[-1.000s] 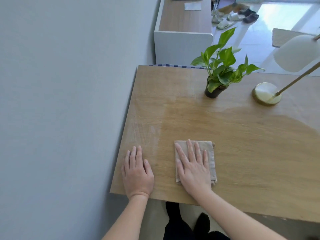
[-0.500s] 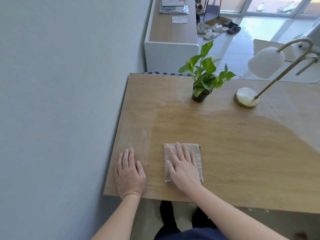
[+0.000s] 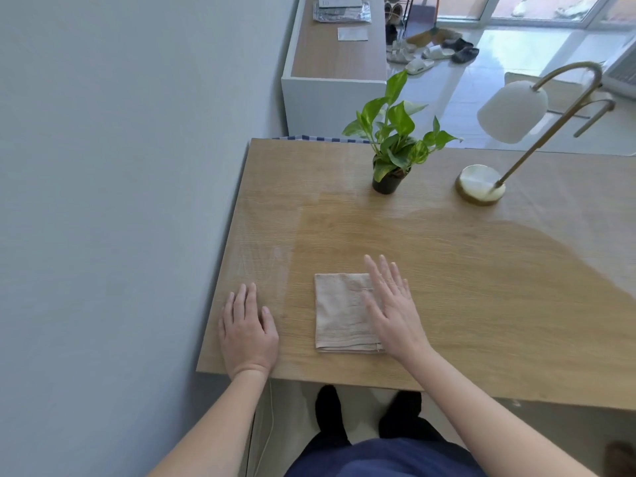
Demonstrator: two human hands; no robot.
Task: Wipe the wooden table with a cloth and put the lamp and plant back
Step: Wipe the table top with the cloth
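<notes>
A folded beige cloth lies flat on the wooden table near its front edge. My right hand hovers over the cloth's right edge with fingers spread, holding nothing. My left hand rests flat on the table near the front left corner, fingers apart. A green potted plant in a black pot stands at the far middle of the table. To its right stands a lamp with a white shade, a curved brass arm and a round base.
A grey wall runs along the table's left side. Behind the table is a white cabinet with papers on its wooden top. Shoes lie on the shiny floor beyond. My feet and legs show under the table's front edge.
My right hand has lifted off the cloth and shifted to the right. The cloth stays where it was. The view has pulled back and tilted up, showing more of the lamp.
</notes>
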